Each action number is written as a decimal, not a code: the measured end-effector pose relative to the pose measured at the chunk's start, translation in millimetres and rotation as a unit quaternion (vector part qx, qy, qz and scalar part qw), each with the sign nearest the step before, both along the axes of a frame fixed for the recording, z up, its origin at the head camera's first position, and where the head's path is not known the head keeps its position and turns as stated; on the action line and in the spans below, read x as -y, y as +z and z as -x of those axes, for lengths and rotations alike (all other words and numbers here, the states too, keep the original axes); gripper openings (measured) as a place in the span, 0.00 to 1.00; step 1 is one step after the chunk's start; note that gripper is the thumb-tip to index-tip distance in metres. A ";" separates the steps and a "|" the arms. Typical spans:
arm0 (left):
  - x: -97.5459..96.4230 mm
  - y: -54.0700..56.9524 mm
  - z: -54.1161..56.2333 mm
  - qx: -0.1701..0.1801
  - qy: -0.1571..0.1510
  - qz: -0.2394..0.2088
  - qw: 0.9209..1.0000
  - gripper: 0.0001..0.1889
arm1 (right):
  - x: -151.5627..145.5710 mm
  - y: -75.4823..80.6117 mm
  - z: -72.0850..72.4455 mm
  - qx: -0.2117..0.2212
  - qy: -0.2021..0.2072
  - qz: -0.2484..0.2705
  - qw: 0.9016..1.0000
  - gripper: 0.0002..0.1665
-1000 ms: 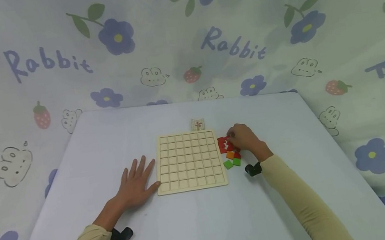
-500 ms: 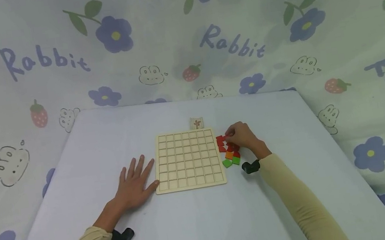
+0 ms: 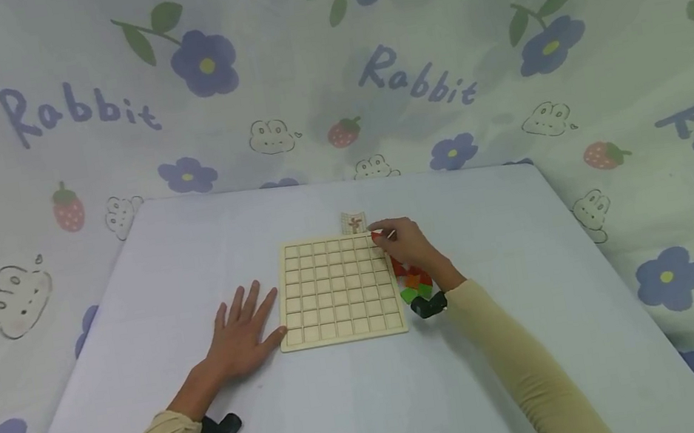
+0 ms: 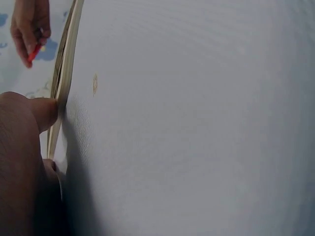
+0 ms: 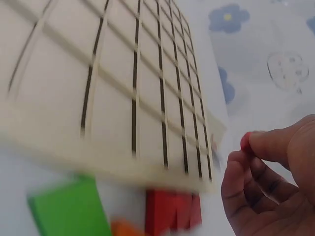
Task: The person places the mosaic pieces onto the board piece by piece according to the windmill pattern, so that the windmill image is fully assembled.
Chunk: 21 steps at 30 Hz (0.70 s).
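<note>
A square wooden grid board (image 3: 337, 276) lies flat on the white table. My right hand (image 3: 405, 237) is over its far right corner and pinches a small red tile (image 3: 377, 235) between thumb and fingertips. In the right wrist view the red tile (image 5: 245, 141) peeks out at the thumb's tip. My left hand (image 3: 241, 343) lies flat with fingers spread at the board's left side, its thumb (image 4: 45, 114) touching the edge. Right of the board, partly under my right wrist, are red tiles (image 3: 399, 267), an orange tile (image 3: 413, 281) and green tiles (image 3: 409, 295).
A small card with a reddish pinwheel-like pattern (image 3: 354, 222) lies just beyond the board's far edge. Black wrist devices (image 3: 222, 429) sit at both wrists. A fabric backdrop (image 3: 298, 67) with flowers and rabbits stands behind the table.
My right hand has moved from the tile pile left and away from me to the board's far right corner, carrying a red tile. My left hand stays in place.
</note>
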<state>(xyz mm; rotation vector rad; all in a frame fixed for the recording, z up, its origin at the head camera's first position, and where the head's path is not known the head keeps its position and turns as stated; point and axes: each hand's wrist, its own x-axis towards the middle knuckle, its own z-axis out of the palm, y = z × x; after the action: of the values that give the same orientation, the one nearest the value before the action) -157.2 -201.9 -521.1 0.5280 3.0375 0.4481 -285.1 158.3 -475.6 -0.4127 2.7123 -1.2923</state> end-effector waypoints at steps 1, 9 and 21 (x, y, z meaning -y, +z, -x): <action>0.3 -0.3 0.0 -0.001 -0.001 -0.004 1.000 0.40 | 6.9 -0.4 -0.2 -0.001 0.014 0.008 1.000 0.18; 0.6 -2.0 -1.6 -0.012 0.001 -0.024 1.000 0.40 | 47.0 -10.7 1.8 -0.020 0.030 0.022 0.999 0.10; 1.9 0.7 -2.3 -0.003 0.003 -0.006 1.000 0.40 | 75.3 -11.8 -1.7 -0.037 0.005 -0.033 0.999 0.07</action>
<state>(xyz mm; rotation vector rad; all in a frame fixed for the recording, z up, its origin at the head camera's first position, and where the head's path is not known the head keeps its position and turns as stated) -154.9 -203.8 -520.5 0.5221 3.0450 0.4659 -283.4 83.0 -487.4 -0.4762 2.8000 -1.2041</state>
